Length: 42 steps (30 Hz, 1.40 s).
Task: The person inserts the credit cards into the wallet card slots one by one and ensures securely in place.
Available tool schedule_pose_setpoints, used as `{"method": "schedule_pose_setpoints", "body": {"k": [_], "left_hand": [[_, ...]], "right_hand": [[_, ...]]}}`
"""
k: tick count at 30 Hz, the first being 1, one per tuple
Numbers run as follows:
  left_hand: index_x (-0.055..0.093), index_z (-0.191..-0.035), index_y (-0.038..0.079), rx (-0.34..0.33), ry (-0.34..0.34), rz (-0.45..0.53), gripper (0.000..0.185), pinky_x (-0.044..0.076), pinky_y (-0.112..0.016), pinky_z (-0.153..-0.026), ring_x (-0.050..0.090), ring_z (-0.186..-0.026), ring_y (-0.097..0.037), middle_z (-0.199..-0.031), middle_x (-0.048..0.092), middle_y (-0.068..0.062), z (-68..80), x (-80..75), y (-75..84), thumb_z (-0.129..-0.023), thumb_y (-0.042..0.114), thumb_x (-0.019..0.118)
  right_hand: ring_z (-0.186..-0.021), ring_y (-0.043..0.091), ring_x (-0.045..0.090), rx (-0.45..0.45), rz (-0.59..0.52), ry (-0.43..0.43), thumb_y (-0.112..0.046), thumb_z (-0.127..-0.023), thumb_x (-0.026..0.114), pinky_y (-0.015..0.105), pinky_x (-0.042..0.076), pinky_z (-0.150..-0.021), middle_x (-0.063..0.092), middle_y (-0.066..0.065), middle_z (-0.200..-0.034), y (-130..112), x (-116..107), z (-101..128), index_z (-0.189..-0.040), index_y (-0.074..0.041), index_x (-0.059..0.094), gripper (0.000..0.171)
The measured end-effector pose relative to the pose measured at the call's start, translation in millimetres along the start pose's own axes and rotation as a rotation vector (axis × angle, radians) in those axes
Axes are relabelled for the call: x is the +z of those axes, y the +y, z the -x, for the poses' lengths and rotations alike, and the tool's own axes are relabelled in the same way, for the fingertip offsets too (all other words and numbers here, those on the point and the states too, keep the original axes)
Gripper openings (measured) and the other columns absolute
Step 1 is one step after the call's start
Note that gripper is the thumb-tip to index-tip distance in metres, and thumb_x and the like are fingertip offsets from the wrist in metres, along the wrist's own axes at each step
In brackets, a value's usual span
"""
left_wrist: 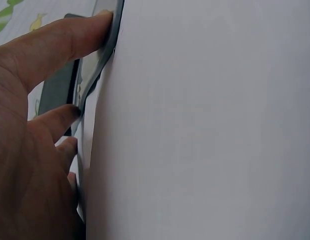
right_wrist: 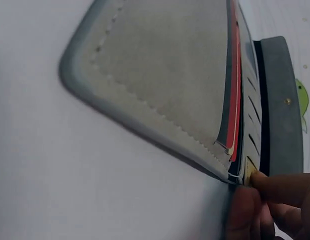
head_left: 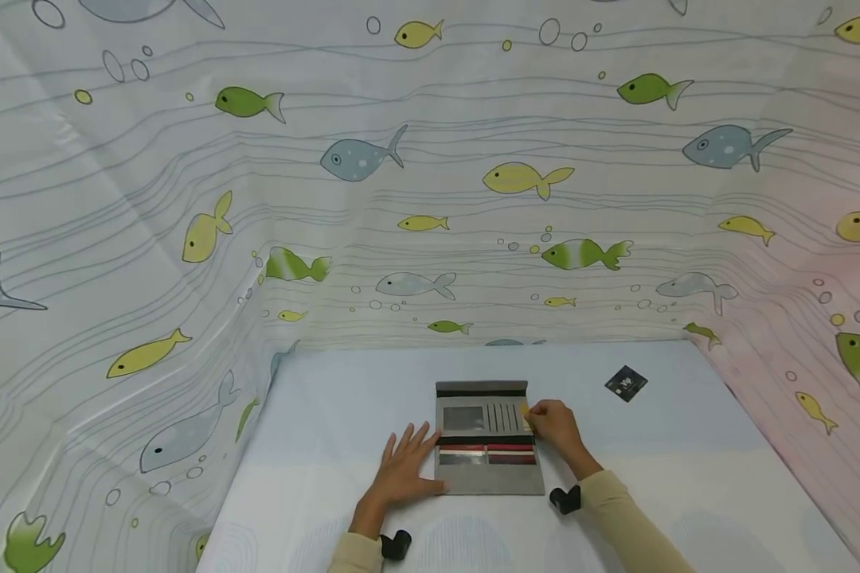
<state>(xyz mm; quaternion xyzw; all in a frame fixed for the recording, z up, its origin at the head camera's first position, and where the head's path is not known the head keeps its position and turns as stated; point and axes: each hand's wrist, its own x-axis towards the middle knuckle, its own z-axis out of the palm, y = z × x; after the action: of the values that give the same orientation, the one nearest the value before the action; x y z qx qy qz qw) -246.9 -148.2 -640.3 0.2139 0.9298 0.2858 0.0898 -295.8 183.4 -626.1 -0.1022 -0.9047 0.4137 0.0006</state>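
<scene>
the table [head_left: 688,477] carries an open grey wallet [head_left: 489,438], lying flat near the middle with its long axis running away from the person, flap at the far end and card slots across the middle. the left hand [head_left: 404,469] rests on the table against the wallet's left edge, fingers straight and spread, tips touching that edge. the right hand [head_left: 555,426] sits at the wallet's right edge, beside the far slots, and is the nearer hand to a yellow card [head_left: 525,411], which it pinches between curled fingertips [right_wrist: 275,187]. the card pokes sideways out of the wallet's right side, so it lies just left of the grip. a black card [head_left: 626,383] lies apart, far right.
</scene>
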Motion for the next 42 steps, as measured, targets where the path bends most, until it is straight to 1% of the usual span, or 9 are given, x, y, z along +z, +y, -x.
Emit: {"method": "schedule_pose_setpoints", "body": {"k": [7, 13, 16, 22, 30, 35, 42], "left_hand": [[0.036, -0.156, 0.020, -0.004, -0.003, -0.004, 0.095, 0.001, -0.063, -0.122, 0.013, -0.155, -0.038, -0.167, 0.024, -0.007, 0.9, -1.3, 1.2, -0.078, 0.058, 0.074], [0.035, -0.157, 0.021, 0.004, -0.004, -0.007, 0.096, 0.000, -0.063, -0.122, 0.012, -0.156, -0.037, -0.167, 0.023, -0.006, 0.1, -2.0, 1.2, -0.078, 0.059, 0.074], [0.034, -0.157, 0.022, 0.007, -0.007, -0.015, 0.096, 0.000, -0.063, -0.122, 0.012, -0.156, -0.037, -0.167, 0.023, -0.006, -0.7, -1.6, 1.3, -0.078, 0.060, 0.073], [0.035, -0.157, 0.020, 0.016, 0.004, 0.000, 0.097, 0.001, -0.065, -0.121, 0.013, -0.155, -0.040, -0.166, 0.024, -0.009, -2.1, -3.0, 1.9, -0.078, 0.059, 0.075], [0.033, -0.158, 0.022, 0.003, -0.005, -0.001, 0.099, -0.002, -0.063, -0.122, 0.011, -0.156, -0.037, -0.167, 0.022, -0.006, -4.4, 3.1, -3.2, -0.077, 0.061, 0.074], [0.034, -0.157, 0.021, 0.005, -0.001, 0.003, 0.099, -0.001, -0.064, -0.121, 0.011, -0.156, -0.038, -0.167, 0.023, -0.008, -4.5, 3.9, -2.7, -0.077, 0.061, 0.074], [0.035, -0.157, 0.021, 0.013, 0.008, -0.001, 0.098, -0.001, -0.065, -0.120, 0.013, -0.155, -0.040, -0.166, 0.024, -0.008, -3.9, 4.6, -1.7, -0.077, 0.060, 0.075]], "right_hand": [[-0.059, 0.013, 0.059, 0.028, -0.015, 0.018, -0.014, -0.087, 0.072, 0.025, 0.046, -0.052, 0.068, 0.002, -0.065, -1.6, 1.2, 4.3, -0.086, 0.000, 0.077, 0.015], [-0.058, 0.013, 0.056, 0.021, -0.009, 0.045, -0.015, -0.088, 0.071, 0.025, 0.044, -0.051, 0.066, 0.000, -0.062, -3.9, 2.2, 9.6, -0.086, -0.001, 0.078, 0.016], [-0.059, 0.013, 0.057, 0.023, -0.025, 0.050, -0.014, -0.089, 0.070, 0.024, 0.044, -0.052, 0.067, 0.001, -0.064, -4.2, 1.4, 12.0, -0.089, 0.000, 0.078, 0.017], [-0.062, 0.013, 0.056, 0.030, -0.060, 0.023, -0.014, -0.091, 0.067, 0.024, 0.045, -0.055, 0.068, 0.003, -0.068, -6.1, 0.9, 14.0, -0.096, 0.003, 0.078, 0.021], [-0.063, 0.012, 0.057, 0.030, -0.035, 0.024, -0.015, -0.090, 0.065, 0.024, 0.045, -0.056, 0.068, 0.001, -0.067, -4.0, 1.9, 14.5, -0.095, 0.002, 0.079, 0.023], [-0.063, 0.012, 0.058, 0.029, -0.034, 0.020, -0.015, -0.091, 0.064, 0.024, 0.047, -0.055, 0.070, 0.002, -0.070, -0.9, 1.3, 15.3, -0.094, 0.002, 0.079, 0.023], [-0.067, 0.012, 0.060, 0.019, -0.023, 0.006, -0.017, -0.092, 0.066, 0.023, 0.048, -0.056, 0.074, 0.008, -0.081, 0.7, -1.3, 17.5, -0.098, 0.005, 0.078, 0.025]]}}
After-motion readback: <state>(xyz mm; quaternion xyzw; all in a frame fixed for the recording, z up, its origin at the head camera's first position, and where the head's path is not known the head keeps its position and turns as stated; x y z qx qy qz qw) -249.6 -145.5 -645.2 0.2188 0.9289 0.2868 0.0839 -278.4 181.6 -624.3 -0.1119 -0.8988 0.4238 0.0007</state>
